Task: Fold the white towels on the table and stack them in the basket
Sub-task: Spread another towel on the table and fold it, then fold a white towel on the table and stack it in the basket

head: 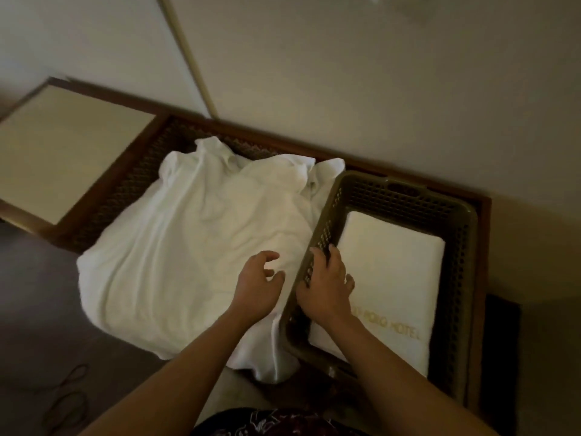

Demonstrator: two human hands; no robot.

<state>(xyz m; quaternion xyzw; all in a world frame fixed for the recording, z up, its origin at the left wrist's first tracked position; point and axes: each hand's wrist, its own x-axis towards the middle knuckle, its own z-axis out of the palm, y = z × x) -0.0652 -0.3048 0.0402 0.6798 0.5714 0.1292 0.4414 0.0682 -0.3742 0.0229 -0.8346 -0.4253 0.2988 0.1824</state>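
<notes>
A heap of unfolded white towels [195, 247] covers the left and middle of the dark wooden table [125, 190]. To its right stands a brown perforated plastic basket [459, 247] with a folded white towel [396, 278] lying flat inside, gold lettering near its front edge. My left hand [259, 286] hovers over the near right part of the heap, fingers loosely spread and holding nothing. My right hand [325, 287] lies over the basket's left wall with the fingers spread, its fingertips over the rim; it grips nothing.
A pale wall runs right behind the table. A cream panel with a wooden frame [63, 152] sits at the far left. Dark floor lies to the left, with a thin cord [67, 394] on it. Patterned dark clothing [267, 423] shows at the bottom edge.
</notes>
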